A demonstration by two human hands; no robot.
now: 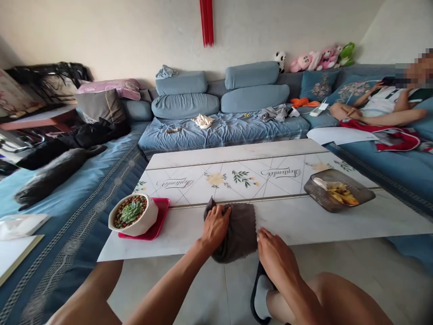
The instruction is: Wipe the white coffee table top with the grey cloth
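A folded dark grey cloth [237, 234] lies on the near edge of a white marble-look table [216, 180], partly hanging over it. My left hand [215, 227] is pressed on top of the cloth, its fingers gripping the cloth's left side. My right hand [273, 255] sits just right of the cloth, fingertips at its right edge and by the table edge, holding nothing that I can see.
A succulent in a white pot [133, 215] stands on a red tray [158, 221] left of the cloth. A smoky glass dish with food scraps [338, 190] sits at the right. Blue sofas surround the table. A person [382, 104] reclines at the right. A slipper [259, 293] lies below.
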